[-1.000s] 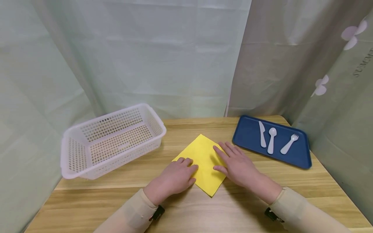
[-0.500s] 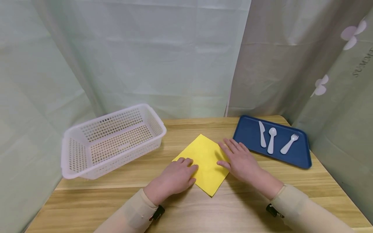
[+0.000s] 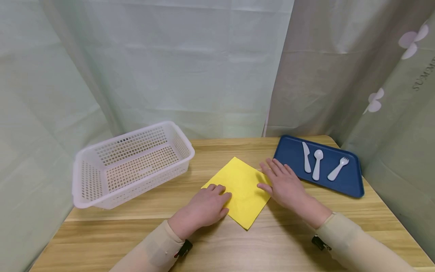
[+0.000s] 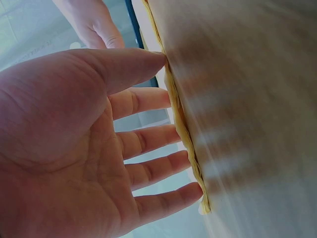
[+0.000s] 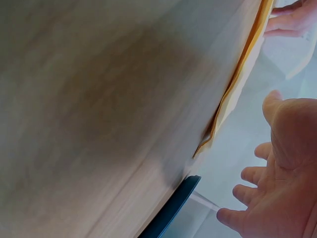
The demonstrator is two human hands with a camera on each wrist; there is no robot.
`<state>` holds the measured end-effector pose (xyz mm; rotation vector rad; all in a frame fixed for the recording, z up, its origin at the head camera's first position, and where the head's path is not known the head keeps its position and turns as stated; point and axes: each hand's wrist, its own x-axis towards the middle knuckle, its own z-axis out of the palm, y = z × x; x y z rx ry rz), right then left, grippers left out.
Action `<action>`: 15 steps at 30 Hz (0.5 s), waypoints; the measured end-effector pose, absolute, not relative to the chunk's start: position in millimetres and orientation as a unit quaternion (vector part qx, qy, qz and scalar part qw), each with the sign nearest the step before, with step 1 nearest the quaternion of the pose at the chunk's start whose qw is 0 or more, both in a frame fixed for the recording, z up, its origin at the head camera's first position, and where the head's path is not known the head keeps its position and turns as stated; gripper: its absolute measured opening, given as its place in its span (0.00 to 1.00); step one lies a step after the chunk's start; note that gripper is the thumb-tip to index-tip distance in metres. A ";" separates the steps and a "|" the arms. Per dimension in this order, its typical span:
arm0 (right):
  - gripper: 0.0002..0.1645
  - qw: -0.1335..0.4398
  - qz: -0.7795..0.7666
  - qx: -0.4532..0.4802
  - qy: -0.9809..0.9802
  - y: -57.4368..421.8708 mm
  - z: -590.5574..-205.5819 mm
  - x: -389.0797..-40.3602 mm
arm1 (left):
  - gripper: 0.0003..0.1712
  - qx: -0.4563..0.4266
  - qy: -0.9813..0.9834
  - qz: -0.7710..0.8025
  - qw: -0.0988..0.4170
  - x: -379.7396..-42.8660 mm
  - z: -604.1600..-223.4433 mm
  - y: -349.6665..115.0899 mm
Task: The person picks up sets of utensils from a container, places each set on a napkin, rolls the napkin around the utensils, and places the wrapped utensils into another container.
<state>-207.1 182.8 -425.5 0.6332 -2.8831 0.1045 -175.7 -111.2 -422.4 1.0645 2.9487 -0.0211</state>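
A yellow cloth (image 3: pixel 242 196), folded into a flat square, lies cornerwise on the wooden table. At its left corner my left hand (image 3: pixel 206 206) rests its fingertips on the cloth. The left wrist view shows that hand's fingers (image 4: pixel 148 139) nearly straight, their tips along the cloth's layered edge (image 4: pixel 183 131). Over the right corner is my right hand (image 3: pixel 283 185), fingers spread and grasping nothing. From the right wrist, the palm (image 5: pixel 292 163) and fingers appear raised above the cloth's edge (image 5: pixel 233 84).
A white perforated basket (image 3: pixel 136 187) stands at the left. To the back right lies a blue tray (image 3: pixel 289 155) bearing a white knife (image 3: pixel 306 156), spoon (image 3: pixel 317 164) and fork (image 3: pixel 338 169). Pale curtains (image 3: pixel 183 68) hang behind the table (image 3: pixel 136 241).
My right hand has slid rightward and slightly away across the cloth, uncovering more of its right side. The left hand and the cloth have stayed in place.
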 end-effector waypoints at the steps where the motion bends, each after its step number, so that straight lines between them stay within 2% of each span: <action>1: 0.46 0.093 0.036 0.212 -0.972 183.1 -424.9 -207.6 | 0.23 0.340 0.940 -0.006 0.003 -175.6 -422.3 -111.2; 15: 0.46 0.090 0.046 0.191 -0.976 191.2 -423.2 -217.0 | 0.22 0.342 0.940 -0.008 -0.001 -175.5 -422.5 -111.1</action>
